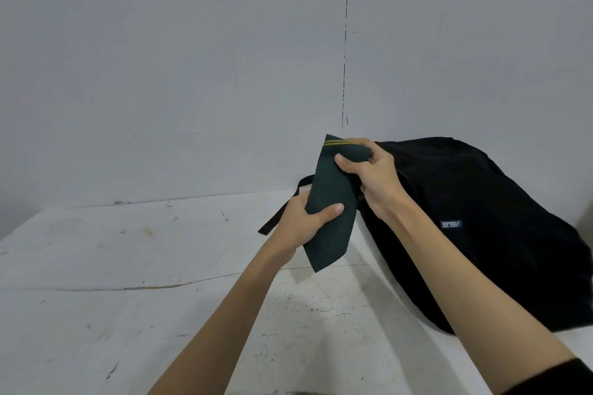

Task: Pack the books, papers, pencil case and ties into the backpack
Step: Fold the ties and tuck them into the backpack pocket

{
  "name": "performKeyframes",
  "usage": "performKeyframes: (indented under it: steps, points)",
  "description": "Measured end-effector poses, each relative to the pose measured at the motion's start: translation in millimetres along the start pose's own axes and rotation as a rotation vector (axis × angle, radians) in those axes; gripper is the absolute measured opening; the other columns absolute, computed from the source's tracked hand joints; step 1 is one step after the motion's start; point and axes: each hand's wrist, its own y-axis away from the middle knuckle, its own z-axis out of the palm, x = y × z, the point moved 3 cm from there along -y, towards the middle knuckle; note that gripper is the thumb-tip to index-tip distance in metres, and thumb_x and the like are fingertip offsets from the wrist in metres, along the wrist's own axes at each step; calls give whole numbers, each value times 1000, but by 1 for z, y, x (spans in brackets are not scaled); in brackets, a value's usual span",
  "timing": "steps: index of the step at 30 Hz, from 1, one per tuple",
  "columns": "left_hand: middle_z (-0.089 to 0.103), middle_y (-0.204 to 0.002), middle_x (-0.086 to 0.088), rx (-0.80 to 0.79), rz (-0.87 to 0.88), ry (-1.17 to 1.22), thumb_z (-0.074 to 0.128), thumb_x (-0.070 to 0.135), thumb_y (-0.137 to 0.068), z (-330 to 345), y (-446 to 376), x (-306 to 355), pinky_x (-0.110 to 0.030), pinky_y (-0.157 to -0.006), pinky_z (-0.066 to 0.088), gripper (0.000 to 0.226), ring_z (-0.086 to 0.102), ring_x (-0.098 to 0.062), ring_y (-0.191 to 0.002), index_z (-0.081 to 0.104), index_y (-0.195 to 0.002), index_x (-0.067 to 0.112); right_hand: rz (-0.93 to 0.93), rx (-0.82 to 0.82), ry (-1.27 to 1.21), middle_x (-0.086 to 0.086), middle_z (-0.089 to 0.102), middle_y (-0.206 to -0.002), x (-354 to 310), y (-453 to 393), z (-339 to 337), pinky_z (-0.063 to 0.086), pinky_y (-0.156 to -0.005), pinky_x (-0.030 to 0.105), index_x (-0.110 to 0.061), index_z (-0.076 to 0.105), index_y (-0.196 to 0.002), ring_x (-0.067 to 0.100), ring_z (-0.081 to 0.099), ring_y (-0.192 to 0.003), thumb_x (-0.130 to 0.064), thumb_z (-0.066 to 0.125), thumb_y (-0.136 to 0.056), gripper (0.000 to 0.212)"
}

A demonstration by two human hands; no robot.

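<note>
Two hands hold one folded tie (330, 199) in the air at the frame's centre, above the white table (160, 266). The left hand (305, 224) grips the tie's lower half, thumb pressed across the front, the other fingers curled out of sight behind the cloth. The right hand (369, 173) clamps the upper end from the right, fingers curled over the top edge beside two thin yellow stripes. The tie is dark green and tilts, its pointed lower tip hanging toward the lower centre, clear of the tabletop.

Just right of the tie lies the black backpack (481, 218), filling the right middle of the frame and running off the right edge. A small blue label (451, 224) sits on its face. Its near edge curves down toward the lower right, and the right forearm crosses over it. Whether its opening is unzipped cannot be told. A black strap (279, 212) trails from behind the tie toward centre left, its end lying flat on the table.

The table's far edge meets a grey wall (192, 58) along the middle of the frame. The left half and the lower centre of the tabletop show only scuffs, stains and a long crack.
</note>
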Motion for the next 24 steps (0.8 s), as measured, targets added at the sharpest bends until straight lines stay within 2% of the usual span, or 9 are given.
performKeyframes:
  steps: [5, 7, 9, 11, 15, 17, 20, 22, 24]
  points:
    - [72, -101, -2, -102, -204, 108, 72, 22, -82, -1, 2, -18, -27, -74, 54, 29, 68, -17, -91, 65, -108, 12, 268, 24, 147, 10, 68, -93, 13, 2, -20, 55, -69, 27, -3, 65, -106, 18, 65, -80, -8, 73, -80, 28]
    - [71, -105, -5, -103, -283, 133, 74, 22, -81, 1, 3, -30, -30, -79, 54, 34, 67, -21, -97, 65, -110, 9, 234, 129, 332, 8, 68, -88, 13, 4, -35, 53, -65, 24, -7, 64, -103, 15, 63, -70, -15, 74, -81, 26]
    - [71, -106, -5, -77, -325, 169, 74, 21, -80, 2, 3, -39, -31, -81, 54, 34, 67, -21, -98, 65, -111, 9, 110, 253, 514, 6, 68, -84, 3, 7, -51, 48, -61, 21, -11, 63, -97, 12, 61, -63, -19, 72, -82, 19]
    - [71, -105, -4, -59, -353, 199, 74, 21, -80, 2, 1, -45, -31, -82, 54, 33, 66, -21, -98, 65, -110, 10, 3, 302, 782, 3, 63, -80, -11, 8, -66, 45, -67, 24, -13, 63, -95, 12, 58, -68, -24, 72, -81, 19]
    - [70, -108, -5, -65, -390, 271, 73, 20, -81, 8, -4, -45, -33, -83, 54, 34, 66, -22, -100, 64, -112, 12, 51, 187, 1385, -1, 54, -94, -20, 10, -84, 38, -73, 30, -16, 50, -109, 17, 50, -84, -39, 71, -80, 42]
    - [69, -112, -4, -73, -373, 297, 73, 18, -81, 13, -9, -41, -35, -84, 54, 40, 65, -23, -102, 60, -119, 14, 35, 140, 1597, 1, 60, -99, -17, 11, -91, 39, -69, 31, -15, 49, -115, 20, 53, -84, -33, 66, -84, 40]
    - [68, -115, -6, -120, -343, 329, 74, 14, -80, 19, -18, -30, -36, -73, 56, 53, 67, -25, -97, 53, -128, 19, -23, 157, 1564, 6, 67, -101, -24, 7, -101, 40, -67, 30, -15, 61, -112, 28, 60, -91, -20, 60, -84, 28]
    - [66, -117, -6, -151, -326, 357, 74, 11, -79, 27, -27, -24, -33, -62, 55, 61, 68, -24, -89, 47, -132, 25, -2, 168, 1447, 3, 66, -96, -35, 2, -111, 41, -70, 29, -16, 67, -105, 26, 61, -93, -16, 61, -81, 25]
    - [64, -121, -2, -167, -307, 388, 72, 7, -80, 39, -35, -19, -31, -60, 55, 68, 69, -21, -86, 41, -132, 36, 35, 150, 1362, -1, 64, -87, -43, -4, -124, 44, -72, 29, -18, 69, -97, 23, 61, -91, -14, 63, -78, 21]
